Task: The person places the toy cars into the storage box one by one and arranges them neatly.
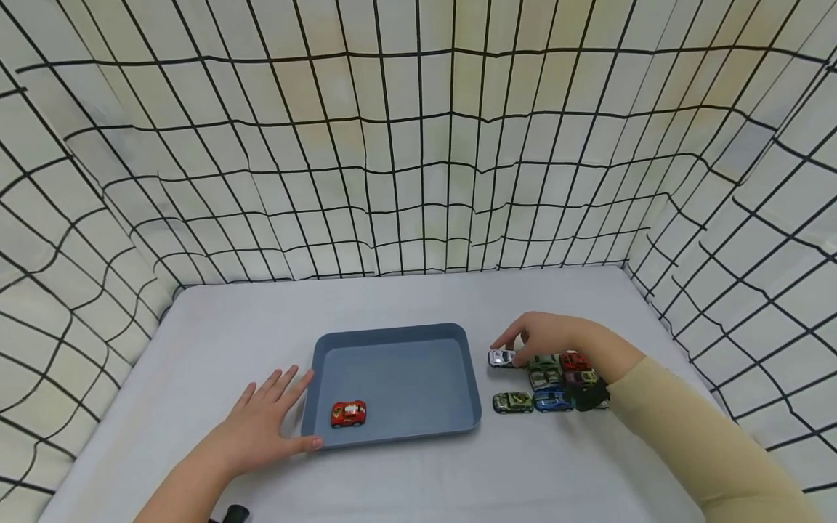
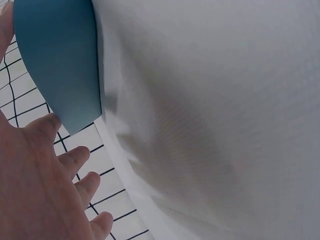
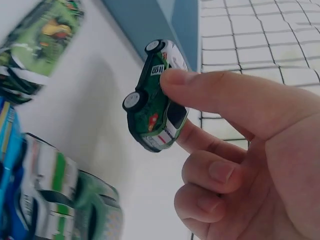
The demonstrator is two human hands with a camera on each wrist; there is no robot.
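Observation:
My right hand (image 1: 552,335) pinches a small white and green toy car (image 3: 152,107) between thumb and fingers, to the right of the tray. In the right wrist view the car is tilted and raised off the table. My left hand (image 1: 264,425) has its fingers spread at the left edge of the blue-grey tray (image 1: 392,335), the thumb at its near left corner. Inside the tray, near the front left, stands a red toy car (image 1: 348,413). Beneath and beside my right hand are a camouflage toy car (image 1: 513,402), a blue toy car (image 1: 552,399) and several others, some partly hidden.
A white cloth (image 1: 418,479) covers the table. Black grid netting (image 1: 418,163) over pale sheeting stands along the back and both sides. A black object (image 1: 236,513) shows at the bottom edge, near my left forearm. A dark wrist device (image 1: 588,396) covers part of the car group.

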